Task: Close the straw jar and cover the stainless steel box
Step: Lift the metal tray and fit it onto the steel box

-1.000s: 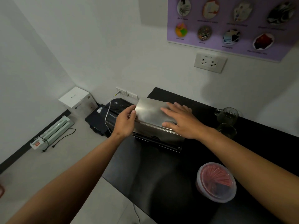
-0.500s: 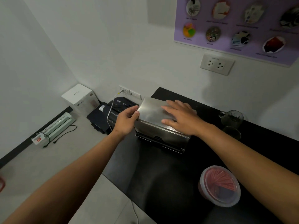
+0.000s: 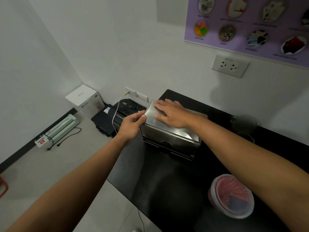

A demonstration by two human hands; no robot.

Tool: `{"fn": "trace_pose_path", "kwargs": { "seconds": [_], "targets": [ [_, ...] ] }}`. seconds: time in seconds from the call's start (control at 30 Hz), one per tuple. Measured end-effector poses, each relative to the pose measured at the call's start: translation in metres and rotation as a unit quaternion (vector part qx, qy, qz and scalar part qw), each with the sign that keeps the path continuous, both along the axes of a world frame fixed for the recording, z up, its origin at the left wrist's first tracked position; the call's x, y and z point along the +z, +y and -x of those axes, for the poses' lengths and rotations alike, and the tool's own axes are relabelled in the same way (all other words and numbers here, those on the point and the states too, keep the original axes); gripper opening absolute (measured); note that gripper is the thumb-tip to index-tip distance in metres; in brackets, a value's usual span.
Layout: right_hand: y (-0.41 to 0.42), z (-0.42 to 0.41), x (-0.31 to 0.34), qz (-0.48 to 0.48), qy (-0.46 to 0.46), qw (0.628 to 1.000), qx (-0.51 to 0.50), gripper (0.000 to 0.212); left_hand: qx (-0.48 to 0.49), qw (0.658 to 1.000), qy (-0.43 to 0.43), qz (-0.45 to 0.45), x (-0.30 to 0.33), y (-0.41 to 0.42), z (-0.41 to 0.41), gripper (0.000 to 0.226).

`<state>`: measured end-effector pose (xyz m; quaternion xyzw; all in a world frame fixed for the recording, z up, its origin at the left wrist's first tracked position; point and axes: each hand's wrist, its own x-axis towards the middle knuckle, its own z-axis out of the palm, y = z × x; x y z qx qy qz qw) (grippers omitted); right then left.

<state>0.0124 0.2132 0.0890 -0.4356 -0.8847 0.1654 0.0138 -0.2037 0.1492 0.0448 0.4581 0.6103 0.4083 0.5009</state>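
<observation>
The stainless steel box (image 3: 170,139) stands at the far left of the black counter, with its shiny lid (image 3: 180,128) lying on top. My left hand (image 3: 132,124) pinches the lid's left edge between thumb and fingers. Laid flat on the lid, my right hand (image 3: 170,114) has its fingers spread and pointing left. The straw jar (image 3: 232,196), a clear plastic tub holding red straws, sits at the counter's near right with a transparent lid on it, under my right forearm.
The black counter (image 3: 163,181) ends just left of the box. Glass mugs (image 3: 245,126) stand behind my right arm by the wall. On the floor lie a black shredder (image 3: 123,109), a white carton (image 3: 85,99) and a laminator (image 3: 58,129).
My right hand has slid left along the lid toward its left edge. My left hand stays on that edge. The view has shifted a little.
</observation>
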Motion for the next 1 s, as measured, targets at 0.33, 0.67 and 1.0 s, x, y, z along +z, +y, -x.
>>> {"fn": "trace_pose_path", "kwargs": {
  "seconds": [0.33,0.67,1.0],
  "targets": [
    [-0.005,-0.002,-0.004,0.021,0.000,1.000,-0.018,0.070,-0.006,0.999,0.031,-0.025,0.003,-0.006,-0.005,0.043],
    [-0.058,-0.051,0.027,0.043,0.131,0.982,-0.132,0.076,0.004,0.996,0.075,-0.050,-0.003,-0.008,-0.009,0.040],
    [-0.108,-0.104,-0.002,0.139,0.249,0.894,-0.345,0.108,0.030,0.998,0.036,-0.029,-0.009,-0.010,-0.014,0.040]
  ]
}}
